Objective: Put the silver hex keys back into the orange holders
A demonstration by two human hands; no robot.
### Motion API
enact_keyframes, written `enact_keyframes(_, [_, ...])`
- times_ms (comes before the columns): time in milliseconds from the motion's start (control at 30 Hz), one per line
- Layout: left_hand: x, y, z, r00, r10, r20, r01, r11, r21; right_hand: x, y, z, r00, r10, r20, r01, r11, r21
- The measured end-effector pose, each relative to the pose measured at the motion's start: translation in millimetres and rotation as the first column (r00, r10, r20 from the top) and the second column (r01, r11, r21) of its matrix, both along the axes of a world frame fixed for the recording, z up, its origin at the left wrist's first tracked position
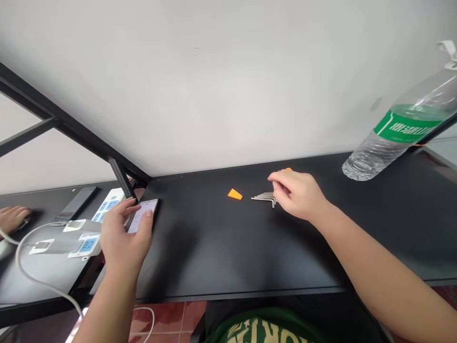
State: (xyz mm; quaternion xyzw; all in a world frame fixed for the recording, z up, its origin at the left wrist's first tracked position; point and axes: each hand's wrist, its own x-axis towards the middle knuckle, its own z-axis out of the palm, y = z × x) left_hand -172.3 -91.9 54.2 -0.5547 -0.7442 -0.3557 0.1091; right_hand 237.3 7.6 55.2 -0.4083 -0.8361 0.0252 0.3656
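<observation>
At the left end of the black table, my left hand (123,236) is over a phone (142,215) with a lit white screen. Its thumb and fingers are apart, and I cannot tell whether they touch the phone. My right hand (299,194) is curled, fingertips drawn together, just above a row of hex keys (264,196). Whatever its fingers may hold is hidden. Part of the hex key row disappears under this hand. Left of the keys lies a small orange piece (234,194); another orange bit (288,168) peeks out behind my right hand.
A large water bottle (396,128) with a green label stands at the back right. On the left are a power strip (111,202), plugged-in chargers with white cables, a dark phone (76,204) and another person's hand (13,218). A black metal frame (85,143) separates the tables.
</observation>
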Motion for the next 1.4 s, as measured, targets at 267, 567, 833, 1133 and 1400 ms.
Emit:
enact_keyframes(267, [107.0,73.9,4.1,0.671,-0.737,0.083,0.675,0.560,-0.481,3.4,12.4,-4.5,0.899,0.188,0.397,0.013,0.892,-0.451])
enact_keyframes(567, [110.1,129.6,-33.0,0.593,-0.768,0.243,0.725,0.378,-0.575,-12.1,9.4,-13.5,0.793,0.210,0.573,0.018,0.930,-0.366])
enact_keyframes(833, [111.6,123.0,-32.4,0.593,-0.750,0.291,0.762,0.407,-0.503,-23.0,7.1,-29.9,0.794,0.150,0.589,0.066,0.942,-0.329])
enact_keyframes(1133, [124.1,121.5,-46.4,0.639,-0.671,0.376,0.759,0.472,-0.449,-30.0,4.1,-26.9,0.767,0.175,0.617,0.118,0.907,-0.404])
enact_keyframes(1400, [140.0,119.6,-48.0,0.344,-0.402,0.849,0.741,0.671,0.018,-32.7,0.6,-17.9,0.897,0.121,0.425,0.062,0.918,-0.391])
